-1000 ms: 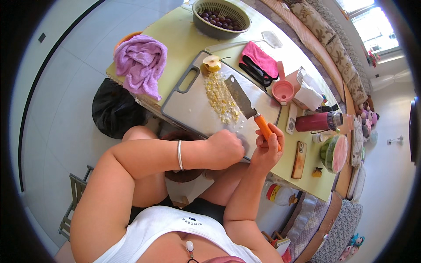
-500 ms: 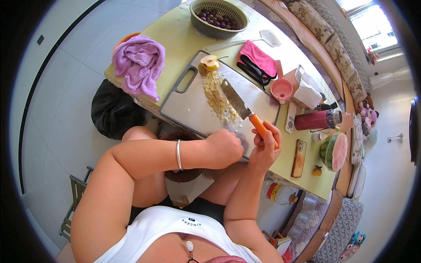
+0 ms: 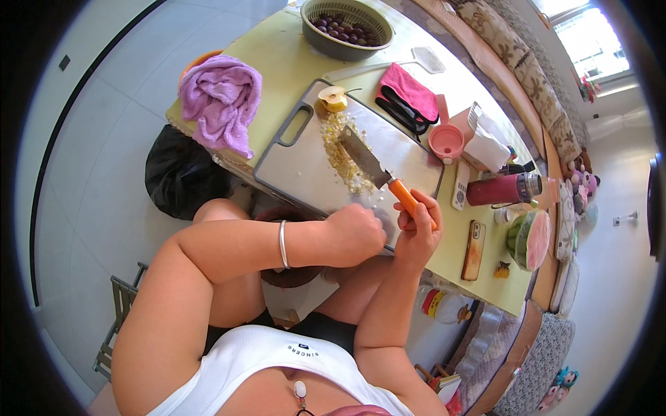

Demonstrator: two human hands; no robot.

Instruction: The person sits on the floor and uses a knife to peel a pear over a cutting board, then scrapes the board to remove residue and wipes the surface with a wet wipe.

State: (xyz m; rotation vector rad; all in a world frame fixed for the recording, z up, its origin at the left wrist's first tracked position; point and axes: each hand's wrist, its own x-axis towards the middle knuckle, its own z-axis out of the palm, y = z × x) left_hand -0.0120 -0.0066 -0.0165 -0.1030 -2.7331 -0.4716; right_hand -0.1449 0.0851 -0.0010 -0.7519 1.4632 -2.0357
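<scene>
My right hand (image 3: 418,232) grips a kitchen knife by its orange handle (image 3: 405,197). The broad metal blade (image 3: 364,154) slants far left over a strip of finely chopped pale bits (image 3: 336,148) on the cutting board (image 3: 291,172). Beyond the strip, near the board's far corner, lies a cut half of a yellow pear-like fruit (image 3: 334,100), pale face showing. My left hand (image 3: 355,234), below a silver bangle, is closed in a fist by the board's near edge. What its fingers hold, if anything, is hidden.
A purple towel (image 3: 220,104) hangs over the table's left edge. At the back stands a basin of dark round fruit (image 3: 345,30). To the right are a pink cloth (image 3: 409,91), a pink cup (image 3: 446,142), a maroon flask (image 3: 496,190), a phone (image 3: 474,250) and cut watermelon (image 3: 528,240).
The knife blade has shifted a little to the left, deeper over the chopped strip, and my right hand has moved slightly with it. My left fist stays in place.
</scene>
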